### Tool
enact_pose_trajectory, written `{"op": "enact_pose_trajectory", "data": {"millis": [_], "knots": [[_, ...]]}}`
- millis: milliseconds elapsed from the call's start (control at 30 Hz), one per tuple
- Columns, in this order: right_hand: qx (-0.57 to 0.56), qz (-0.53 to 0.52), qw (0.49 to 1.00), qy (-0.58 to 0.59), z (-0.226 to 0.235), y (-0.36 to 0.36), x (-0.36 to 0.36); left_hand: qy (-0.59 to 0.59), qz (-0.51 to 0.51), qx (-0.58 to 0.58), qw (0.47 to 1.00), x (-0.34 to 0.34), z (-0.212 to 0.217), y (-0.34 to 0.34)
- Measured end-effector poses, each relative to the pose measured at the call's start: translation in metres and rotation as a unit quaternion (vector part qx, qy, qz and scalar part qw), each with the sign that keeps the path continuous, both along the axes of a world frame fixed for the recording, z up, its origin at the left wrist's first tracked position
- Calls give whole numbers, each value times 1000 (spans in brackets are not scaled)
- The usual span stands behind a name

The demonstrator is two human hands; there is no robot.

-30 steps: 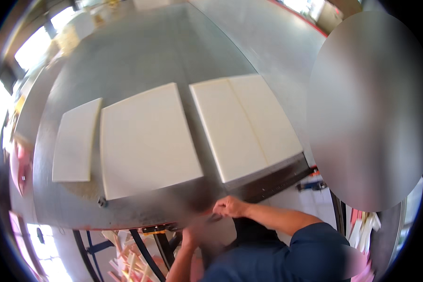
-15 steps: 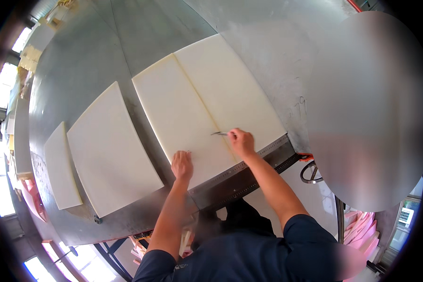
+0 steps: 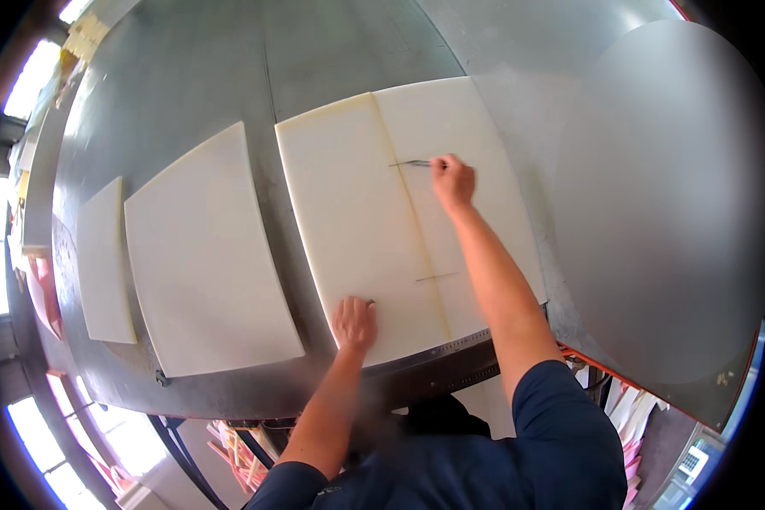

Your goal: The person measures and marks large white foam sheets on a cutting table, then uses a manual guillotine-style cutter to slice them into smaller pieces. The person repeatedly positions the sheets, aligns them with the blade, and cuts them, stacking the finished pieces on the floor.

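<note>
My right hand (image 3: 455, 180) is closed round a slim, pen-like tool (image 3: 418, 162) over the large cream foam sheet (image 3: 340, 195). The tool's tip points left, by a short dark line that crosses the sheet's yellowish lengthwise seam (image 3: 406, 194). Nearer to me, a second short dark line (image 3: 436, 277) crosses the same seam. My left hand (image 3: 354, 324) rests on the near left part of this sheet with its fingers curled in. Something small and dark shows by its thumb, too small to name.
Left of the large sheet lie a medium cream sheet (image 3: 204, 263) and a narrower one (image 3: 106, 268), on a grey metal table (image 3: 187, 93). A ruler scale (image 3: 467, 342) runs along the table's near edge. A blurred oval covers the right side.
My right hand has moved farther away along the seam with the tool. A dark line now shows where it was working. My left hand stays near the sheet's near left edge; the view has shifted.
</note>
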State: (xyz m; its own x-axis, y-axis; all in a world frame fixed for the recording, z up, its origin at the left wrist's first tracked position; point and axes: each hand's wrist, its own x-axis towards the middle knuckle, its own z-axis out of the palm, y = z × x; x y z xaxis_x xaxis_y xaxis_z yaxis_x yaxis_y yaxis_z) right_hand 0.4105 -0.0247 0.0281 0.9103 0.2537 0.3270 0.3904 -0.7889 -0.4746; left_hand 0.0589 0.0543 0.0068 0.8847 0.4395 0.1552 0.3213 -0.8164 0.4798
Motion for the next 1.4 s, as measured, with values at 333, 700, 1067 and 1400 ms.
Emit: {"op": "enact_pose_trajectory", "data": {"millis": [333,700,1067,1400], "knots": [[25,270,961,49,27,28,-132,-12,4,35,999,3,-1,5],[-66,56,996,9,34,-118,-87,-27,14,-14,999,4,2,-3],[121,169,971,119,60,-71,-238,28,162,-177,970,-123,48,38],[148,308,908,241,99,140,-367,-66,506,22,860,-369,39,211]]}}
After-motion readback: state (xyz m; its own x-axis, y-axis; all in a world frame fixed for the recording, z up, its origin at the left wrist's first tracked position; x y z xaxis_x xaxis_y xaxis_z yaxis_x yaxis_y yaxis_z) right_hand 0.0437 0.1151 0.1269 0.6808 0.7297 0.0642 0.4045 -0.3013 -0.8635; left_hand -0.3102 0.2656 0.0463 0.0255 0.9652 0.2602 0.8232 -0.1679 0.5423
